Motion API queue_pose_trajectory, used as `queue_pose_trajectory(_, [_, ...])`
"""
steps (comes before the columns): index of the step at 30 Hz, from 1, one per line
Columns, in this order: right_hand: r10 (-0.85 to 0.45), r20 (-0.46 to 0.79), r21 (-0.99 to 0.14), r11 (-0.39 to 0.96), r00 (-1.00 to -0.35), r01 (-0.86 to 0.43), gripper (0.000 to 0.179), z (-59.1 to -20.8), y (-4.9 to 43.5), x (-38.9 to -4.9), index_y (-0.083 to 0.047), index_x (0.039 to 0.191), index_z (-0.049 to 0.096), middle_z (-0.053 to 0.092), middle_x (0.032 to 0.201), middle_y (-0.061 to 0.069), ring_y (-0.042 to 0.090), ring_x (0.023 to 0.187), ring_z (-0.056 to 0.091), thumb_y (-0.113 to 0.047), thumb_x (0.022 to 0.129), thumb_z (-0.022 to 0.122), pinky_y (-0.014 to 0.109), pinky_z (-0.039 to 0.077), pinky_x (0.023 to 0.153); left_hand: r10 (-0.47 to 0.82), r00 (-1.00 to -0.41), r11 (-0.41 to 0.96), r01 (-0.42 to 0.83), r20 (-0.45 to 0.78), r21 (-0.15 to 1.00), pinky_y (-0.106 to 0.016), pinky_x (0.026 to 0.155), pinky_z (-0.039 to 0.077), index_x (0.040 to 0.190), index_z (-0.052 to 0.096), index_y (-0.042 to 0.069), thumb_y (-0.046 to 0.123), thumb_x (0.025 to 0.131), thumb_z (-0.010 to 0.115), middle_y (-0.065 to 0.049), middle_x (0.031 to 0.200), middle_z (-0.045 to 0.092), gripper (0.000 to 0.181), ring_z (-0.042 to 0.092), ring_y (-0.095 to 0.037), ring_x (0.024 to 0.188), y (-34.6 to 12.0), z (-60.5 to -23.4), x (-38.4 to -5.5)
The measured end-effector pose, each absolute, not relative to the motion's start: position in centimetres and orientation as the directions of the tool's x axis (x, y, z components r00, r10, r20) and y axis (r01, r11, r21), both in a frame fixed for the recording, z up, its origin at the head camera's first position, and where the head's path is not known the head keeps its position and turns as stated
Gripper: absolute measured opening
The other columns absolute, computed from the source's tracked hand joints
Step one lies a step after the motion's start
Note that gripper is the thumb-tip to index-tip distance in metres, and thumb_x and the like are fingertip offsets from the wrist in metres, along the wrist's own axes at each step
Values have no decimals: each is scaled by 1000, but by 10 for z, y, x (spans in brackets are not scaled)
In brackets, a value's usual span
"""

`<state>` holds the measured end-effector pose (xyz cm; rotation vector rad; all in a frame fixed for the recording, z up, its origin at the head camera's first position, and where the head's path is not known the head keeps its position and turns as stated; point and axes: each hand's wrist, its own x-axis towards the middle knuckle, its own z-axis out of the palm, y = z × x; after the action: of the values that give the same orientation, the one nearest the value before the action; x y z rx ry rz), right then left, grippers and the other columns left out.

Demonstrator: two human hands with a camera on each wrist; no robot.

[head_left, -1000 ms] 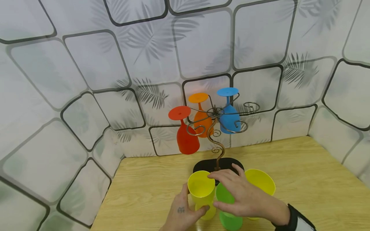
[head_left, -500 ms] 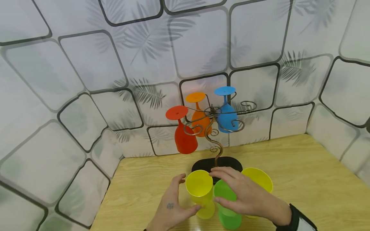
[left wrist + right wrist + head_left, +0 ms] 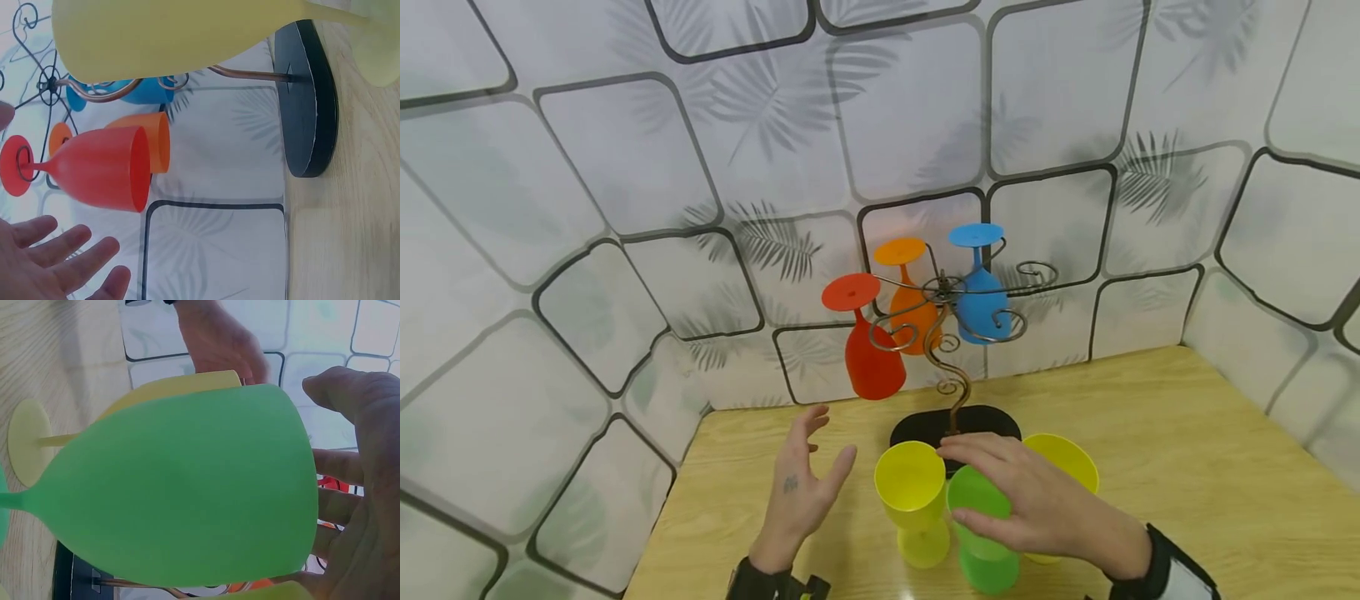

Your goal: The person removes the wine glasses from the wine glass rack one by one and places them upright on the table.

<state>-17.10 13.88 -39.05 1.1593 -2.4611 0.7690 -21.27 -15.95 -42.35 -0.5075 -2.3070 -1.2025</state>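
Note:
My left hand (image 3: 797, 492) hovers over the table left of a yellow goblet (image 3: 910, 479), fingers spread and holding nothing. In the left wrist view its fingertips (image 3: 94, 253) lie apart from the red goblet (image 3: 103, 169). That yellow goblet stands upright beside a green goblet (image 3: 976, 487). My right hand (image 3: 1037, 504) reaches over the green goblet's rim, partly hiding its bowl. In the right wrist view the thumb (image 3: 331, 390) is clear of the green bowl (image 3: 187, 487), and the other fingers extend behind its rim. Another yellow goblet (image 3: 1071, 458) stands behind the right hand.
A scrolled metal rack (image 3: 946, 292) on a black base (image 3: 917, 425) stands behind the goblets. Red (image 3: 874, 362), orange (image 3: 913, 312) and blue (image 3: 981, 304) goblets hang upside down from it. A patterned wall backs the wooden table (image 3: 760, 458).
My left hand has let go of the yellow goblet and moved away left and up, its fingers opening. The right hand stays over the green goblet. The view shifts slightly.

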Motion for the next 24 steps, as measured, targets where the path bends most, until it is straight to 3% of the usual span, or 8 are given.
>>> queue_pose_trajectory(8, [-610,499,-325,526,-615,-786,50,-386,139,-173,-18,130,57,51,136,-6,15,122,47,-42,88,68,49,51,90,12,-797,545,512,604,664,-51,82,47,135,45,6,34,85,72,-10,131,53,64,49,-23,117,-143,-412,-243])
queue_pose_trajectory(15, [-612,507,-323,518,-607,-792,52,-383,136,-175,-17,131,57,52,135,-7,10,122,46,-39,86,70,46,52,91,-6,-767,556,530,641,640,-51,84,48,133,45,2,41,79,77,-13,128,52,74,46,-28,115,-131,-403,-277])
queue_pose_trajectory(24, [-620,473,-335,530,-625,-779,53,-387,135,-174,-16,132,55,51,135,-10,9,123,44,-41,88,67,46,50,93,2,-822,546,478,569,688,-49,85,48,134,41,2,45,74,79,-13,127,49,83,46,-24,110,-118,-404,-297])
